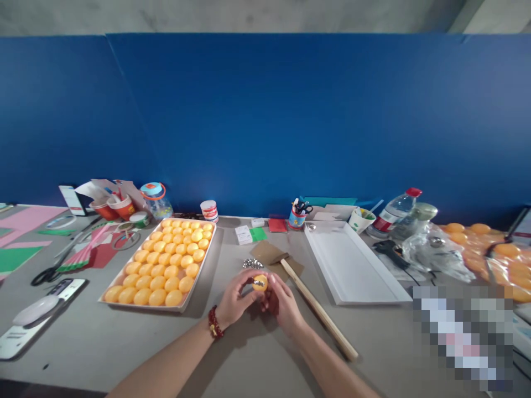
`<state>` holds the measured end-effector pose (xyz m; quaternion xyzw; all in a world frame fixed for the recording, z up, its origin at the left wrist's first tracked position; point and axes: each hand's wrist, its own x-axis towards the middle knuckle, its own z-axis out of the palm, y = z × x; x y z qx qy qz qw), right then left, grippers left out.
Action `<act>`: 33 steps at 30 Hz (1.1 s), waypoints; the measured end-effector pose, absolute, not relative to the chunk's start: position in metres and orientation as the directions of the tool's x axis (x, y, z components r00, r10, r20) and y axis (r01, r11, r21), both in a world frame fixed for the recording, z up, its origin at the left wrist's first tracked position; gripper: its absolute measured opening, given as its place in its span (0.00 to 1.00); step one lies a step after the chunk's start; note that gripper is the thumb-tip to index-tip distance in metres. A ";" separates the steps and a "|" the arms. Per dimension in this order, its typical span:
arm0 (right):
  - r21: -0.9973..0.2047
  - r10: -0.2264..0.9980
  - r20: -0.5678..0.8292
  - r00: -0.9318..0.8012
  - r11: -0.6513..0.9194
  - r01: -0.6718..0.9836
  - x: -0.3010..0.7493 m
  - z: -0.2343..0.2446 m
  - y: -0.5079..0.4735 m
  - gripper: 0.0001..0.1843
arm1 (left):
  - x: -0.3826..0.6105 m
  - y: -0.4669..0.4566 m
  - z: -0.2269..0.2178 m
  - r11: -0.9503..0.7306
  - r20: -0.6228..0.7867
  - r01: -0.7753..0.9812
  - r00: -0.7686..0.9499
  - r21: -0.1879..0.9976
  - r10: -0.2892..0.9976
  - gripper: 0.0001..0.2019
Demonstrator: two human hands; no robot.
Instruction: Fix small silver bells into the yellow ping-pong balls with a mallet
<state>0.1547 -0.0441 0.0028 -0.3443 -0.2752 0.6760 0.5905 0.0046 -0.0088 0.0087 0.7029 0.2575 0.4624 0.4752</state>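
Observation:
Both my hands meet over the grey table in front of me. An orange ball (260, 282) with a small silvery bit on its front sits between their fingertips. My left hand (238, 296), with a red bead bracelet at the wrist, curls round the ball from the left. My right hand (283, 301) pinches it from the right. A tray of orange balls (124, 264), filled in rows, lies just left of my hands. A little pile of silvery pieces (252, 263) rests on the table right behind the ball.
An empty white tray (352, 265) lies to the right, a wooden stick (319, 309) slanting between it and my hands. Brown cardboard (271, 254), cups, a jar, a pen pot, a water bottle and a bag of orange balls (498, 257) line the back. Scissors, coloured paper and a phone lie at left.

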 end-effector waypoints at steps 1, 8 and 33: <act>-0.791 0.990 -0.123 -0.066 -0.138 -0.596 0.155 0.003 -0.044 0.19 | 0.005 -0.009 0.008 -0.415 0.412 -0.093 0.436 0.905 0.800 0.16; -0.833 0.999 -0.045 -0.028 -0.053 -0.551 0.155 0.009 -0.045 0.20 | 0.007 -0.010 0.011 -0.392 0.401 -0.117 0.445 0.912 0.801 0.17; -0.798 0.979 0.094 -0.183 -0.036 -0.601 0.158 0.035 -0.064 0.19 | -0.009 -0.029 0.051 -0.130 0.278 -0.272 0.624 0.953 0.730 0.29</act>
